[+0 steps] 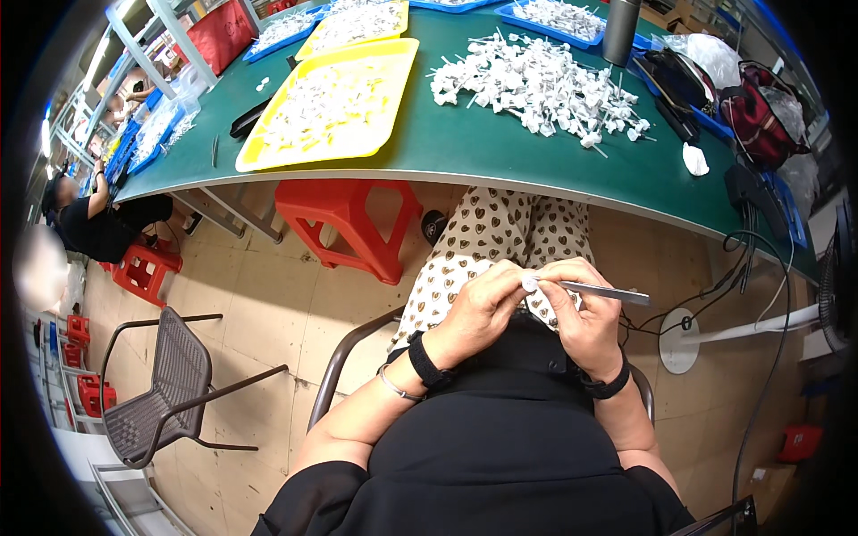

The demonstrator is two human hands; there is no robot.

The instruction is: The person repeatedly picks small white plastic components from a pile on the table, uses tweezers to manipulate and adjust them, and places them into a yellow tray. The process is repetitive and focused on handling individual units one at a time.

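Above my lap, my left hand [487,308] is closed, its fingertips pinching a small round white plastic part [529,283]. My right hand [585,313] meets it there, closed around slim metal tweezers [612,291]. The broad end of the tweezers sticks out to the right past my knuckles. Their tips are hidden by my fingers near the white part. On the green table [393,152] ahead lies a big heap of white plastic parts with thin stems [536,85]. Left of the heap, a yellow tray [255,156] holds many small white pieces.
Blue trays [509,13] of white parts line the table's far side. A grey bottle [620,34] and bags [760,107] stand at right. Under the table is a red stool [349,223]; a wicker chair [170,384] and a seated person are left. Cables and a fan [836,277] are right.
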